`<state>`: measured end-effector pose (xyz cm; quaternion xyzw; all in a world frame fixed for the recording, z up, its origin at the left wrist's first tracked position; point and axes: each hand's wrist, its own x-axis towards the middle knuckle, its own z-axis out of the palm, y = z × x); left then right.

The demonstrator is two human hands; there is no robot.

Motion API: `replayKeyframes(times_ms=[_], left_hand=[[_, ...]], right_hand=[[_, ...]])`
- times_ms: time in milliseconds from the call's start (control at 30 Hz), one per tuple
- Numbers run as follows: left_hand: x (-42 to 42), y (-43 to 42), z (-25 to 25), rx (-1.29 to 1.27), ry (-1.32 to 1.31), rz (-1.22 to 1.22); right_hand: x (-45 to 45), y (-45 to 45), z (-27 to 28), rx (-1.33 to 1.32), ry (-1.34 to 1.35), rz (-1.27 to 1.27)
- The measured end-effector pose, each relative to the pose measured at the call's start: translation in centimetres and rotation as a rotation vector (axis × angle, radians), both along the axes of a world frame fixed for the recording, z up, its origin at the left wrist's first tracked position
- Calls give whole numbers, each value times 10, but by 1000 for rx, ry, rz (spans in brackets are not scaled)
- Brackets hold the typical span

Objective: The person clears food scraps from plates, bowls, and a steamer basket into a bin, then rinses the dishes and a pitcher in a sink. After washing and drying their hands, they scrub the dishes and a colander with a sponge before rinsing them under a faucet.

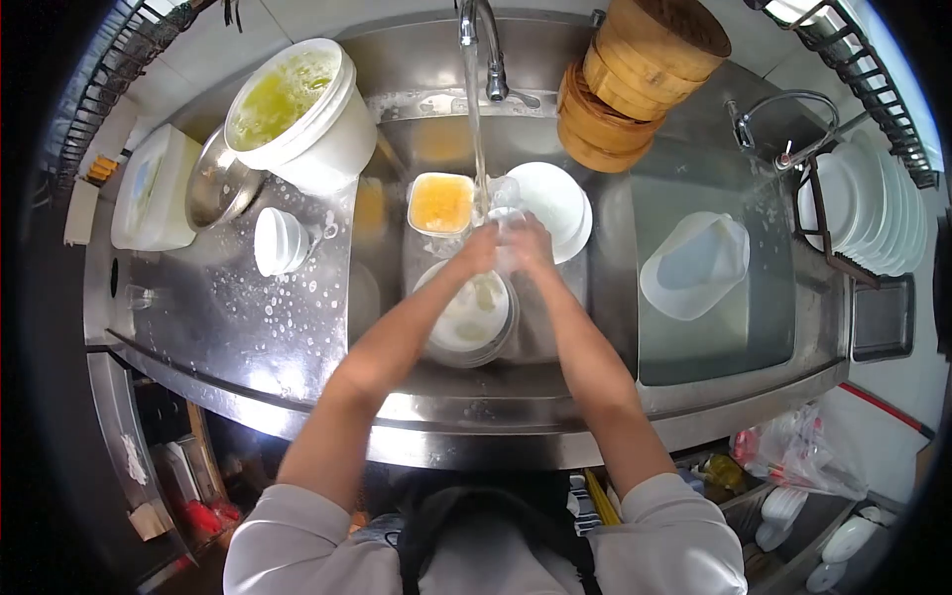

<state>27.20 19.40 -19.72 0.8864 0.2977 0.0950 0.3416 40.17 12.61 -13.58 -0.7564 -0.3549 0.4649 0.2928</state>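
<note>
Under the running water from the faucet [470, 40], both my hands are closed around a small clear glass [508, 220], which is partly blurred. My left hand [481, 248] grips its left side and my right hand [529, 241] its right side. Just left of them stands a square white tub [442, 204] of orange-yellow liquid. White plates [551, 203] lie stacked in the sink close to my right hand. Below my left wrist is a round white bowl [466, 312] with cloudy water in it, resting in a clear container.
A white bucket [342, 134] of yellow-green sudsy liquid, a metal bowl [223, 183] and white cups [281, 243] stand on the left counter. Bamboo steamers [620, 109] are stacked behind. In the right basin's water floats a translucent container [694, 273]; plates [873, 203] fill a rack at far right.
</note>
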Motion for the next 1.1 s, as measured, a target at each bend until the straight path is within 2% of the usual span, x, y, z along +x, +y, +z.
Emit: replayKeyframes(times_ms=[67,100,167,200,233,267,300,333,400,433,467,500,533,567,667,767,800,833,867,900,967,1000,1033,1067,1100], left_hand=[[-2,11,4,-8,154,-335],[-4,7,-4,326,338,-188],[-3,-3,55,662,225,-174],[1,-3,78,833,165,-164],[6,1,67,805,139,-54],[12,-2,54,538,41,260],[22,-7,51,263,-57,561],[30,-8,48,-22,-158,848],[37,-2,4,-111,-218,990],[37,-1,-3,-159,-247,1069],[32,4,-9,-54,-158,810],[23,13,5,52,-74,546],[18,16,24,149,11,282],[18,14,55,132,32,91],[24,-2,30,24,-254,725],[20,-5,-5,-111,16,927],[14,2,-3,-3,8,672],[5,14,3,104,-1,415],[-2,14,7,197,0,152],[5,8,22,64,-114,390],[25,-6,1,-72,-93,904],[28,-12,-9,-148,-75,1158],[12,-9,0,-30,85,842],[10,2,8,60,109,639],[9,10,21,142,135,437]], right_hand=[[8,-5,9,-44,163,-86],[9,-10,3,-54,286,-115],[1,-24,9,-38,568,-162],[2,-18,18,-26,461,-132],[2,-14,26,-18,357,-104],[1,-9,34,-11,253,-75],[-2,-5,47,38,-9,25],[-5,1,20,279,-250,-68],[-11,8,-73,752,-731,-247],[-7,4,-77,831,-686,-183],[2,0,-80,587,-330,-157],[11,-2,-54,338,19,-132],[17,-5,-25,76,361,-102],[21,-8,-12,-198,696,-70],[-2,-1,-18,206,298,-303],[-8,-14,-24,123,506,-240],[-1,-16,-25,97,565,-214],[14,-7,-38,-250,670,-34],[14,-5,-56,-123,496,-90],[11,1,-76,12,323,-144],[-10,5,-67,339,52,-329],[-11,-2,-53,244,220,-290],[-7,-10,-40,145,382,-246],[3,-10,-35,57,537,-203],[12,-7,-55,-123,573,-27]])
